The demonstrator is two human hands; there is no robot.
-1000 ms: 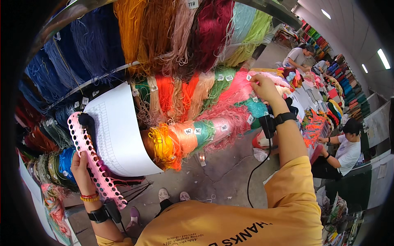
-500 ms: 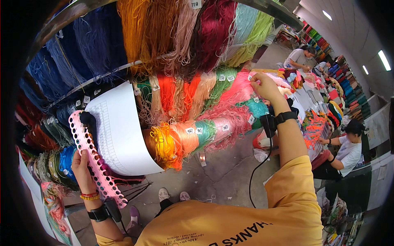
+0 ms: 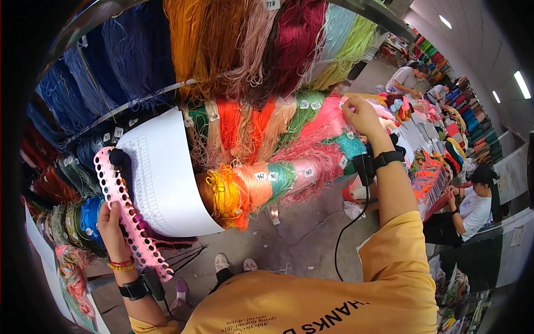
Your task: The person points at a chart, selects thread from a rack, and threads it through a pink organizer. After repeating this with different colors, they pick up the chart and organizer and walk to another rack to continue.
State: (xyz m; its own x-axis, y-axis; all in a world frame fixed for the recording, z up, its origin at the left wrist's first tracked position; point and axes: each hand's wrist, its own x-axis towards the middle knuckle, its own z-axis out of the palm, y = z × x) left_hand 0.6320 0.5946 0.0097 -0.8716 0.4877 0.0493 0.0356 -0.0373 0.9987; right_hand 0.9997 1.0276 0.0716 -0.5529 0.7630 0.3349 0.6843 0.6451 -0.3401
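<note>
My left hand is closed on a long pink thread card with a row of holes down each edge. Dark threads hang through its holes, and a white printed sheet lies beside it. Over at the right, my right hand has its fingers bent together at the bright pink thread skeins, beside a small white tag. What its fingertips hold, if anything, is too small to make out. Below that hand hangs a teal skein.
Skeins in orange, brown, maroon and green hang from a rail above. Blue skeins fill the upper left. Tagged yellow, peach and green bundles cross the middle. A seated co-worker and others sit at a thread-covered table on the right.
My hands stay nearly where they were; the view has shifted slightly. My right fingers have drawn closer to the small white tag. The seated co-worker at the right has raised both hands together.
</note>
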